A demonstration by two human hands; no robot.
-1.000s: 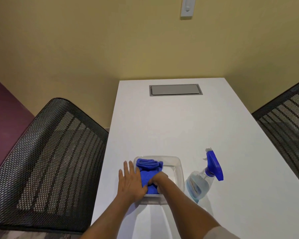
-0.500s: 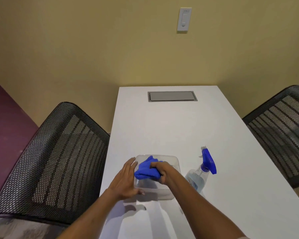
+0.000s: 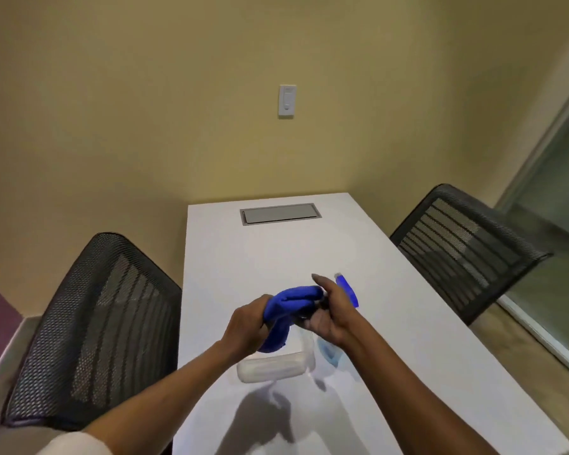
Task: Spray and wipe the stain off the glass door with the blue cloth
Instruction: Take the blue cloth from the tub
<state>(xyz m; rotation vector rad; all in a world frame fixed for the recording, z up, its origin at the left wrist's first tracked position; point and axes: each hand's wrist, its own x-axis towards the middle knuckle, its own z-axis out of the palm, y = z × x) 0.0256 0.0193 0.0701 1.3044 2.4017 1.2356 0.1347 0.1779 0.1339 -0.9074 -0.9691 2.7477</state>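
Observation:
The blue cloth (image 3: 293,300) is lifted above a clear plastic container (image 3: 273,367) on the white table (image 3: 276,251). My left hand (image 3: 247,326) grips the cloth's left part, and a fold hangs down below it. My right hand (image 3: 332,313) holds the cloth's right end with the thumb raised. Behind my right hand stands the spray bottle, its blue head (image 3: 347,289) and part of its clear body (image 3: 329,353) showing. The glass door (image 3: 559,178) is at the far right edge, blurred; no stain can be made out on it.
Black mesh chairs stand to the left (image 3: 105,323) and right (image 3: 463,247) of the table. A grey cable hatch (image 3: 280,214) is set in the table's far end. A wall switch (image 3: 287,100) is on the yellow wall.
The cloth has come up out of the container. My left hand left the container's side and took hold of the cloth. The view tilted upward, bringing the glass door into sight.

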